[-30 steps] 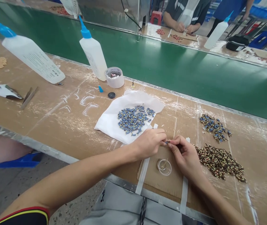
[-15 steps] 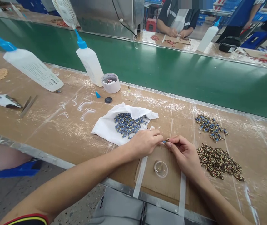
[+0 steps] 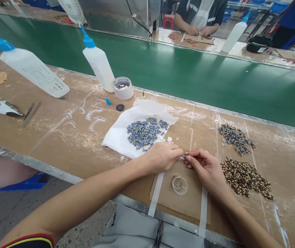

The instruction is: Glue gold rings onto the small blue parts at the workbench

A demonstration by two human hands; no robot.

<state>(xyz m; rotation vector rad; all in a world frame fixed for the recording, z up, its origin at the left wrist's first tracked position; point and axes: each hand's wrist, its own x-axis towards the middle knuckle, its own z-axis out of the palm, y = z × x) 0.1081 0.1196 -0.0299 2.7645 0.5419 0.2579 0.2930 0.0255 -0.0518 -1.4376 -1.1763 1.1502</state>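
Observation:
My left hand (image 3: 164,155) and my right hand (image 3: 204,166) meet over the cardboard, fingertips almost touching. Between them is a tiny blue piece (image 3: 184,156), pinched by the left fingers, against a small dark brown piece (image 3: 187,154) in the right fingertips. Their exact shape is too small to make out. Behind my left hand, many small blue and yellow pieces (image 3: 143,132) lie on a white sheet (image 3: 116,136). Just below my hands stands a small clear cup (image 3: 179,185). Right of my right hand lie a heap of brown and yellow pieces (image 3: 245,177) and a smaller pile with blue parts (image 3: 236,137).
Two white bottles with blue nozzles, one leaning (image 3: 35,72) and one upright (image 3: 99,67), stand left beside a tape roll (image 3: 123,90). Tweezers (image 3: 31,114) lie further left. A green conveyor belt (image 3: 188,75) runs behind the table. A person (image 3: 200,20) works across it.
The view has shifted slightly. The white sheet's back edge now lies flatter, showing more of the blue pieces. Both hands keep their pinch at nearly the same spot.

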